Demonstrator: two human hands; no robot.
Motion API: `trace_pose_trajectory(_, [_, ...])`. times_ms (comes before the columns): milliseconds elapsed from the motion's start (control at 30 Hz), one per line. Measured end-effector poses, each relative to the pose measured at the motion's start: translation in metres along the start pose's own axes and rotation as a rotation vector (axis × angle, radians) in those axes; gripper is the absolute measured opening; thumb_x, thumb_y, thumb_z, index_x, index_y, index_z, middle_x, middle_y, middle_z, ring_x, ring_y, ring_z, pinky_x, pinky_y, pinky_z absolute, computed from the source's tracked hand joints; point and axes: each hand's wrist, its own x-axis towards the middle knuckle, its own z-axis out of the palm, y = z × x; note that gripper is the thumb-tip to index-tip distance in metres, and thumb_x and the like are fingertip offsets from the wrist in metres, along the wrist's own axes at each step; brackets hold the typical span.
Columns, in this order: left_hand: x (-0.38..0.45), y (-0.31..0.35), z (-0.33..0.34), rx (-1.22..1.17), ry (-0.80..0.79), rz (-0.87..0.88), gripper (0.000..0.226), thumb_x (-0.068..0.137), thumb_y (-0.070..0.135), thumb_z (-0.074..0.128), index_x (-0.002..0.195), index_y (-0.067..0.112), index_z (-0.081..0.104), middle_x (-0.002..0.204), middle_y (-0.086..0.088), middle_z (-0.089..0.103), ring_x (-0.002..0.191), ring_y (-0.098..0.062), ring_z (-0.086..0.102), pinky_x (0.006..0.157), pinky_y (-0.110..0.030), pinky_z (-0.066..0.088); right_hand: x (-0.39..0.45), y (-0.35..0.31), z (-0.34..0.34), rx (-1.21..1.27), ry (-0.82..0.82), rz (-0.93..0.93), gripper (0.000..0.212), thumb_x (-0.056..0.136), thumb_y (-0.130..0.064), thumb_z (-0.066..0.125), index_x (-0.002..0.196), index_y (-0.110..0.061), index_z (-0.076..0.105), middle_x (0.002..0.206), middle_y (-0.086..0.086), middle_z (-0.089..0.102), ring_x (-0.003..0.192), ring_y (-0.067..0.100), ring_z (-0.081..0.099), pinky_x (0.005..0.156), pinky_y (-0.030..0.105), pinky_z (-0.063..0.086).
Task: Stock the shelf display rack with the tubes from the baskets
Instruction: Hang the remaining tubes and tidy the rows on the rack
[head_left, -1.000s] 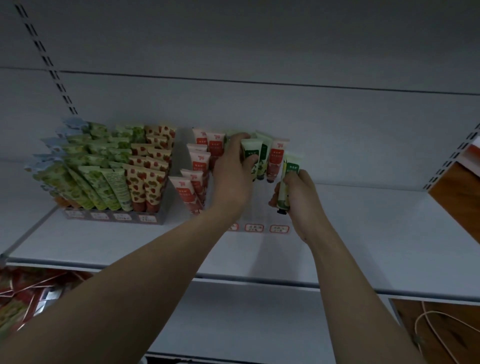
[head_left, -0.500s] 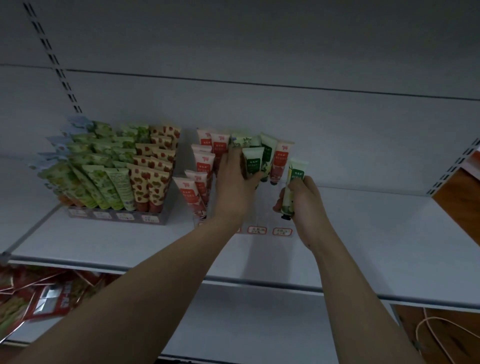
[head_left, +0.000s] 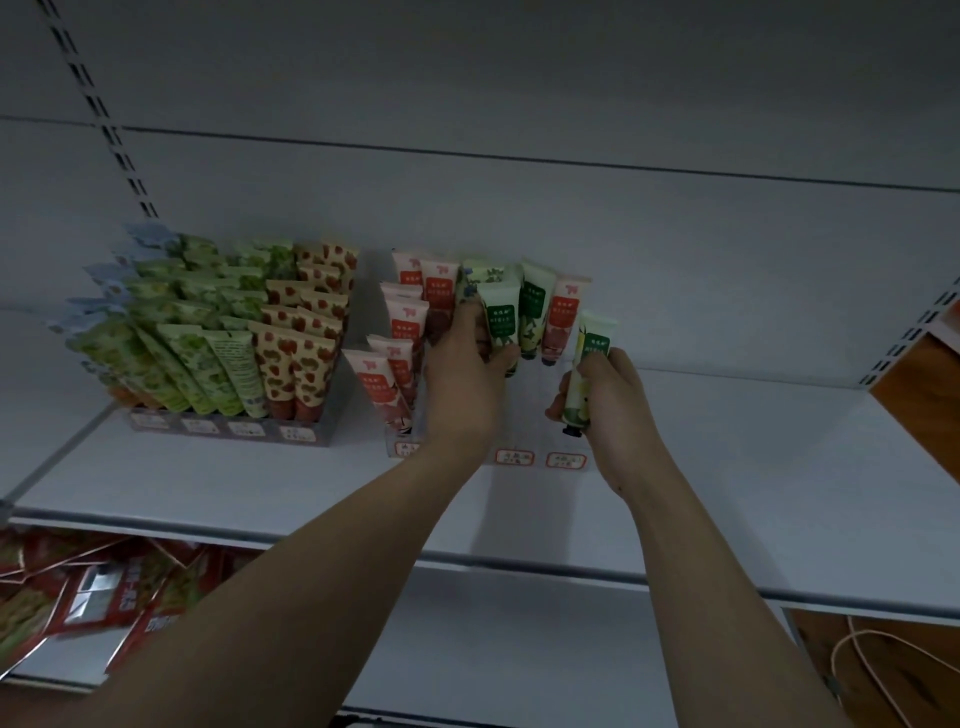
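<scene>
A clear display rack (head_left: 566, 460) with small price labels stands on the white shelf (head_left: 753, 467). Pink tubes (head_left: 410, 332) fill its left columns; green and pink tubes stand at its back. My left hand (head_left: 462, 379) pinches a green-labelled tube (head_left: 500, 319) over the rack's middle. My right hand (head_left: 605, 400) grips a pale green tube (head_left: 589, 364), cap down, above the rack's right column. No basket shows.
A second rack (head_left: 223, 428) packed with green and strawberry-print tubes stands to the left. Red packets (head_left: 104, 597) lie on the shelf below. A wooden panel (head_left: 924, 395) sits at the right edge. A white cable (head_left: 872, 654) lies on the floor.
Both hands stay at the rack with their tubes. The left hand's tube has sunk slightly into the middle of the rack. The view has shifted a little.
</scene>
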Motion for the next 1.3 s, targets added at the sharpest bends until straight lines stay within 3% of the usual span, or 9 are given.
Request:
trace_pose_trajectory(433, [0.003, -0.008, 0.002, 0.14, -0.033, 0.081, 0.029, 0.091, 0.007, 0.064, 0.117, 0.017, 0.055, 0.102, 0.0, 0.068, 0.092, -0.013, 0.064, 0.08, -0.037, 0.056, 0.003, 0.002, 0.0, -0.003, 0.011, 0.008, 0.007, 0.095, -0.013, 0.042, 0.092, -0.012, 0.048, 0.076, 0.007, 0.055, 0.055, 0.015, 0.058, 0.066, 0.038, 0.047])
trace_pose_trajectory(500, [0.002, -0.007, 0.002, 0.14, -0.03, 0.075, 0.027, 0.091, 0.008, 0.065, 0.116, 0.016, 0.056, 0.1, -0.001, 0.068, 0.09, -0.013, 0.064, 0.079, -0.036, 0.055, 0.003, 0.001, 0.003, -0.009, 0.019, -0.006, 0.005, 0.095, -0.015, 0.047, 0.094, -0.012, 0.051, 0.081, 0.008, 0.058, 0.062, 0.018, 0.061, 0.063, 0.037, 0.049])
trace_pose_trajectory(600, [0.001, -0.006, 0.002, 0.13, -0.033, 0.076, 0.027, 0.091, 0.009, 0.065, 0.116, 0.015, 0.056, 0.099, -0.001, 0.068, 0.087, -0.013, 0.063, 0.076, -0.033, 0.054, 0.003, 0.002, 0.005, -0.056, 0.026, -0.092, 0.009, 0.094, -0.02, 0.058, 0.103, -0.019, 0.062, 0.097, 0.005, 0.067, 0.086, 0.023, 0.066, 0.075, 0.041, 0.056])
trace_pose_trajectory(667, [0.002, -0.005, 0.0, 0.111, -0.049, 0.06, 0.025, 0.091, 0.009, 0.065, 0.114, 0.016, 0.056, 0.098, -0.001, 0.068, 0.087, -0.014, 0.063, 0.075, -0.034, 0.054, 0.003, 0.0, 0.006, -0.074, 0.022, -0.186, 0.013, 0.095, -0.02, 0.06, 0.105, -0.026, 0.065, 0.101, -0.003, 0.069, 0.096, 0.017, 0.065, 0.081, 0.038, 0.057])
trace_pose_trajectory(733, [0.004, -0.004, -0.002, 0.079, -0.071, 0.035, 0.024, 0.09, 0.008, 0.065, 0.111, 0.016, 0.057, 0.095, -0.001, 0.066, 0.085, -0.014, 0.062, 0.073, -0.031, 0.054, 0.002, -0.001, 0.006, -0.072, 0.02, -0.236, 0.016, 0.096, -0.019, 0.059, 0.108, -0.028, 0.067, 0.102, -0.008, 0.07, 0.093, 0.009, 0.065, 0.08, 0.032, 0.054])
trace_pose_trajectory(833, [0.005, -0.003, -0.005, 0.072, -0.092, 0.019, 0.026, 0.087, 0.004, 0.068, 0.111, 0.012, 0.059, 0.094, -0.001, 0.065, 0.085, -0.014, 0.063, 0.073, -0.027, 0.054, 0.004, 0.001, 0.006, -0.033, 0.031, -0.239, 0.018, 0.096, -0.017, 0.059, 0.112, -0.022, 0.066, 0.106, -0.006, 0.07, 0.094, 0.009, 0.066, 0.077, 0.031, 0.057])
trace_pose_trajectory(1000, [0.002, -0.005, -0.005, 0.089, -0.081, -0.004, 0.019, 0.084, 0.003, 0.071, 0.101, 0.008, 0.063, 0.09, -0.001, 0.065, 0.085, -0.016, 0.063, 0.078, -0.036, 0.056, 0.009, 0.006, 0.01, -0.154, 0.122, -0.373, 0.017, 0.095, -0.011, 0.06, 0.108, -0.021, 0.062, 0.103, -0.002, 0.068, 0.095, 0.016, 0.065, 0.081, 0.035, 0.056])
trace_pose_trajectory(1167, [0.002, -0.008, -0.003, 0.152, -0.051, 0.012, 0.016, 0.085, 0.005, 0.069, 0.1, 0.01, 0.065, 0.096, -0.005, 0.07, 0.089, -0.018, 0.065, 0.079, -0.039, 0.056, 0.014, 0.008, 0.015, -0.245, 0.129, -0.461, 0.015, 0.089, -0.008, 0.066, 0.1, -0.017, 0.061, 0.089, -0.008, 0.066, 0.08, -0.001, 0.059, 0.074, 0.011, 0.046])
trace_pose_trajectory(1300, [0.001, -0.005, -0.005, 0.164, -0.059, 0.038, 0.015, 0.086, 0.006, 0.068, 0.1, 0.01, 0.067, 0.096, -0.005, 0.071, 0.087, -0.014, 0.065, 0.077, -0.03, 0.054, 0.019, 0.01, 0.014, -0.288, 0.115, -0.502, 0.012, 0.09, -0.008, 0.065, 0.1, -0.016, 0.061, 0.087, -0.011, 0.065, 0.08, -0.001, 0.06, 0.073, 0.008, 0.045])
